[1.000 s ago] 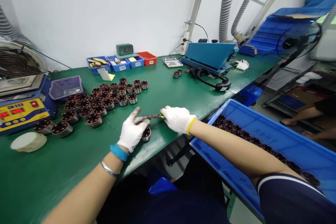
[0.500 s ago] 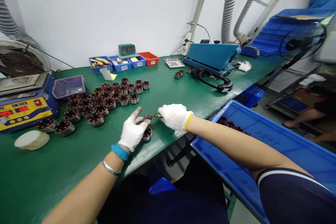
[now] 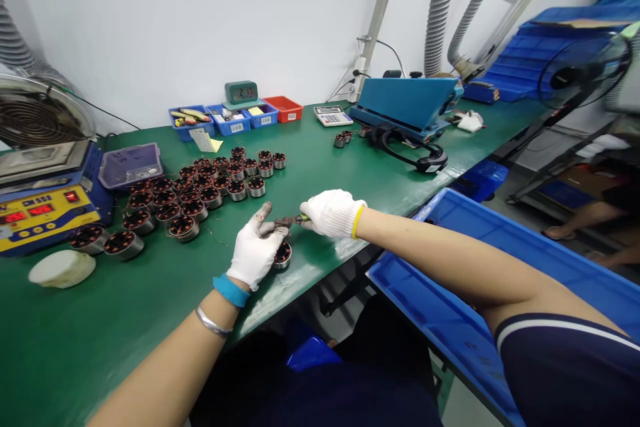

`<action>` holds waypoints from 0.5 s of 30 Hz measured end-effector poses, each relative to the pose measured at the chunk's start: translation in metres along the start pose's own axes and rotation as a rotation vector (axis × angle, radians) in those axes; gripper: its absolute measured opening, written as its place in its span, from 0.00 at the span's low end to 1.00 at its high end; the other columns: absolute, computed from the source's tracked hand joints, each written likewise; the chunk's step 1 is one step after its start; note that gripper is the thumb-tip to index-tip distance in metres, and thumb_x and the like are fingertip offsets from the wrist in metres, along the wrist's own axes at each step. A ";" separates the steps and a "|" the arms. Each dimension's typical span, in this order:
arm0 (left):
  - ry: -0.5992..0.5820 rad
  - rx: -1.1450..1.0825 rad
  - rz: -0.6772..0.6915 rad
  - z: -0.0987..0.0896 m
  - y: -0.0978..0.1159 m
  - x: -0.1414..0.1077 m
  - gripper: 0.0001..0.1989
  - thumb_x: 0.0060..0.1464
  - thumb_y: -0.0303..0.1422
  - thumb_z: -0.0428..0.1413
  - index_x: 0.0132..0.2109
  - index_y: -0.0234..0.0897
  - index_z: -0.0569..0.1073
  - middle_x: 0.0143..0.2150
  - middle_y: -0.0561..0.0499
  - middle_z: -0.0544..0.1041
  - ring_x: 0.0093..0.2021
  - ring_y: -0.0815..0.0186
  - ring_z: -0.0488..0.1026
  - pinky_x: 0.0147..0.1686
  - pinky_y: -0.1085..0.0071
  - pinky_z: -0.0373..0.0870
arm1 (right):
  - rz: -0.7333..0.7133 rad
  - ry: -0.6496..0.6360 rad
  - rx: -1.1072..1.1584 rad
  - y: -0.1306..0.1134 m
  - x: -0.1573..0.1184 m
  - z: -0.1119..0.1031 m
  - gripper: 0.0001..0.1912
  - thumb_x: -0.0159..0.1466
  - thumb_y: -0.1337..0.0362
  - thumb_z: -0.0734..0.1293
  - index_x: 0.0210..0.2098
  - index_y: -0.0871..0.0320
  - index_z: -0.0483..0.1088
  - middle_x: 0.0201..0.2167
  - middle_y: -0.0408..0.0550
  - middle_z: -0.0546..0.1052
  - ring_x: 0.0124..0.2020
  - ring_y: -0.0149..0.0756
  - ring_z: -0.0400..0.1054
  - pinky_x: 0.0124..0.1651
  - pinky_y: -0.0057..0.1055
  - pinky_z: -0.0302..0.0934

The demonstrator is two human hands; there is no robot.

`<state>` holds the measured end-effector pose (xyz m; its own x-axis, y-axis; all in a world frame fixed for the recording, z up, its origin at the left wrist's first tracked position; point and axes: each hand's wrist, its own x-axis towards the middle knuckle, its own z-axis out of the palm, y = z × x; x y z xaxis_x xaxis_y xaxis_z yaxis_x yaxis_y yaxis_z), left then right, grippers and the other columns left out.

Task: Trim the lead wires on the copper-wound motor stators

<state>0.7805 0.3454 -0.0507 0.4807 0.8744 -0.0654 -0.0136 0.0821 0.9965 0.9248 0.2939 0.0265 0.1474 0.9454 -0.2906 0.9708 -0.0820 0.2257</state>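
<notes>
My right hand (image 3: pixel 333 213), in a white knit glove with a yellow cuff, is closed round pliers with a dark metal head (image 3: pixel 287 221) and a bit of green handle showing. Their jaws reach between the stained thumb and forefinger of my left hand (image 3: pixel 254 247), also gloved. Just below those fingertips a copper-wound motor stator (image 3: pixel 283 255) with a silvery rim rests on the green table (image 3: pixel 310 177). My left hand is closed against its side; the lower fingers are hidden, as is any wire at the jaws.
Several similar stators (image 3: pixel 193 193) stand in rows on the left, beside a yellow-and-blue machine (image 3: pixel 45 213) and a round white block (image 3: pixel 63 268). At the back are small bins (image 3: pixel 233 121), a calculator (image 3: pixel 333 116) and a black headset (image 3: pixel 415 157). A large blue crate (image 3: pixel 500 227) stands right.
The view has shifted slightly. Both hands, the pliers and the stator keep almost the same places; my right forearm now covers the stators that showed in the blue crate.
</notes>
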 end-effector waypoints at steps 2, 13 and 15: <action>-0.006 0.006 0.011 0.000 -0.001 0.000 0.34 0.48 0.25 0.58 0.62 0.28 0.59 0.32 0.54 0.79 0.32 0.72 0.75 0.37 0.77 0.73 | -0.002 -0.012 0.006 0.000 0.003 0.000 0.19 0.65 0.52 0.57 0.45 0.57 0.71 0.39 0.56 0.77 0.42 0.54 0.73 0.37 0.47 0.67; -0.021 -0.021 -0.033 0.000 0.001 -0.001 0.39 0.48 0.27 0.57 0.65 0.28 0.53 0.37 0.48 0.80 0.34 0.69 0.77 0.41 0.72 0.73 | -0.046 0.049 0.048 0.012 -0.003 0.028 0.18 0.67 0.55 0.54 0.47 0.59 0.66 0.45 0.57 0.74 0.43 0.48 0.72 0.38 0.42 0.66; -0.034 -0.013 -0.041 -0.001 0.001 0.001 0.40 0.47 0.26 0.57 0.66 0.27 0.51 0.40 0.44 0.79 0.36 0.68 0.76 0.43 0.71 0.73 | -0.014 0.066 0.049 0.015 -0.006 0.035 0.18 0.67 0.56 0.53 0.47 0.59 0.66 0.45 0.57 0.74 0.43 0.48 0.72 0.38 0.42 0.66</action>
<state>0.7800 0.3470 -0.0497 0.5108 0.8534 -0.1040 -0.0046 0.1237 0.9923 0.9447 0.2763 -0.0008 0.1228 0.9652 -0.2308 0.9810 -0.0828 0.1756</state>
